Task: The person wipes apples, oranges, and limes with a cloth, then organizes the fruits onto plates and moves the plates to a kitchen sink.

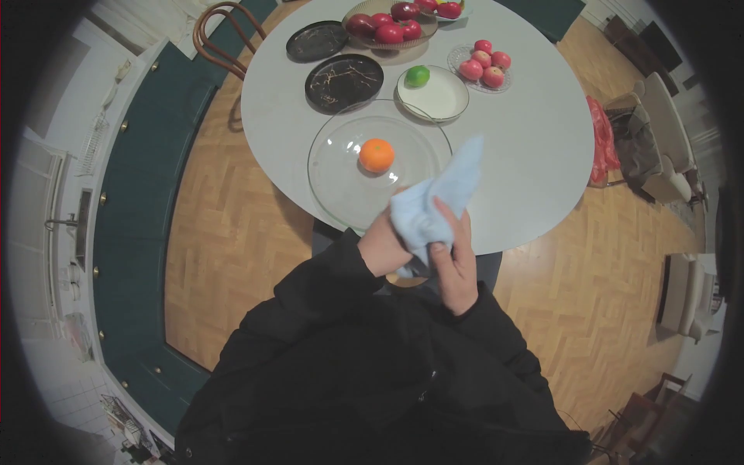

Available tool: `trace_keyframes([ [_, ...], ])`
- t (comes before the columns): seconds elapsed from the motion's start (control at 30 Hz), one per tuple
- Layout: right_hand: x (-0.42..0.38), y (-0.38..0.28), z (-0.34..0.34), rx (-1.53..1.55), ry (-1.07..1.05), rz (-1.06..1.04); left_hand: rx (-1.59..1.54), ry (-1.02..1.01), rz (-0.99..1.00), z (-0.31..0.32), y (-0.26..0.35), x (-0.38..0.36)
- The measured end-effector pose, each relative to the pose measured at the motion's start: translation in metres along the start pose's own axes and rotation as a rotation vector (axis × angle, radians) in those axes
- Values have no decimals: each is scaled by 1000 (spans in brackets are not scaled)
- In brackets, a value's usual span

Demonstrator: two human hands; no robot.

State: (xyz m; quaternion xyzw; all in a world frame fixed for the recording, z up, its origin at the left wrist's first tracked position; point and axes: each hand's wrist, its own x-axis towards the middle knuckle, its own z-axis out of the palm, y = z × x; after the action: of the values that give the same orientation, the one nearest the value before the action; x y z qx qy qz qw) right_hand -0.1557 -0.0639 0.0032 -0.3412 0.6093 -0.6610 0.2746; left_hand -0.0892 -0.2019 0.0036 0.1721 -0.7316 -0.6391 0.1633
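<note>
In front of my body, a light blue cloth (pixel 434 205) is bunched between both hands, its loose corner sticking up to the right. My left hand (pixel 381 244) is at the cloth's left side, with its fingers hidden under the fabric. With thumb and fingers closed, my right hand (pixel 457 267) grips the cloth from the right. Whether something is wrapped inside cannot be seen. Just beyond the hands lies a large clear glass plate (pixel 333 190) at the table's near edge. On it sits an orange mandarin (pixel 377 156).
The round white table (pixel 527 170) also bears two black plates (pixel 341 84), a white plate (pixel 438 101) with a green lime (pixel 417 76), a small glass dish (pixel 459 56) with several reddish fruits, and a glass bowl (pixel 360 43) of red fruit. A wooden chair (pixel 225 43) stands back left.
</note>
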Motion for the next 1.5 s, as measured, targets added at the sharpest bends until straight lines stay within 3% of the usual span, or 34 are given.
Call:
trace_keyframes([
  [0.1, 13, -4, -8, -336, -50, -293, 151, -246, 18, -3, 36, -9],
  [0.2, 21, -3, -15, -216, -19, -140, 56, -275, -300, -8, 41, -16],
  [0.3, 23, 3, 0, 224, 82, 166, -347, -165, -317, 1, 27, -13],
  [0.4, 23, 14, 3, 117, 114, 7, -369, 108, -244, 11, 19, -4],
  [0.5, 20, 23, -9, -17, 181, 54, -280, 86, -262, 6, 21, 5],
  [0.6, 28, 45, -44, -149, 342, -36, 172, 45, -71, -10, 15, 17],
  [0.7, 41, 62, -79, -205, 543, -138, 531, -62, -78, -29, 2, 35],
  [0.87, 47, 82, -106, -246, 485, -117, 940, -329, -70, -43, 1, 73],
  [0.9, 47, 88, -109, -263, 479, -102, 974, -356, -65, -45, 3, 84],
  [1.0, 44, 95, -111, -344, 430, -102, 909, -121, 35, -55, 2, 128],
  [1.17, 43, 99, -108, -401, 387, -172, 1025, 156, 194, -92, -53, 240],
  [1.3, 40, 104, -110, -453, 390, -204, 1204, 116, 123, -83, -86, 304],
  [1.5, 40, 101, -106, -431, 359, -156, 1234, -138, -86, -48, -75, 309],
])
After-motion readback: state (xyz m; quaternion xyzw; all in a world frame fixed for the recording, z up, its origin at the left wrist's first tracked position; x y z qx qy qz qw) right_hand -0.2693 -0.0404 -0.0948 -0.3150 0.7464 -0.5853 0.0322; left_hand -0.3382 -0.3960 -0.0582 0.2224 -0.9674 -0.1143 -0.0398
